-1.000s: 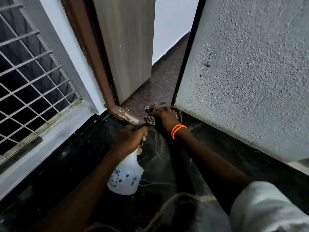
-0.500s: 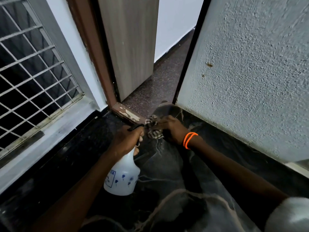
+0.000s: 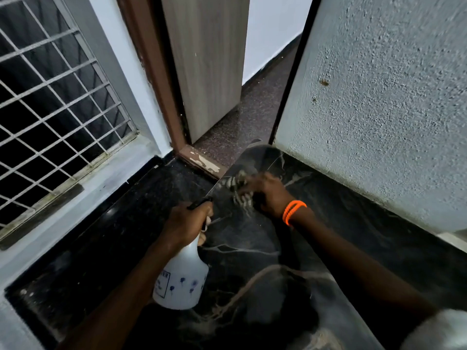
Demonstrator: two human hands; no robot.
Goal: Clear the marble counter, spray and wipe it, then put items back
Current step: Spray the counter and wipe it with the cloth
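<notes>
White plastic spray bottle (image 3: pixel 180 279) sits nearest, its neck gripped by the left hand (image 3: pixel 185 222), fingers curled tight round the trigger top. It has barely moved. Just past it, the right hand (image 3: pixel 267 194) has slid back from the far corner, fingers bunched on a striped cloth (image 3: pixel 238 189) pressed flat on the black marble counter (image 3: pixel 252 248). So I think wiping is going on, and putting things back comes later. Farther off, the chipped door frame (image 3: pixel 202 162) and rough wall (image 3: pixel 379 97) hem the corner in. The barred window (image 3: pixel 50 97) is left.
</notes>
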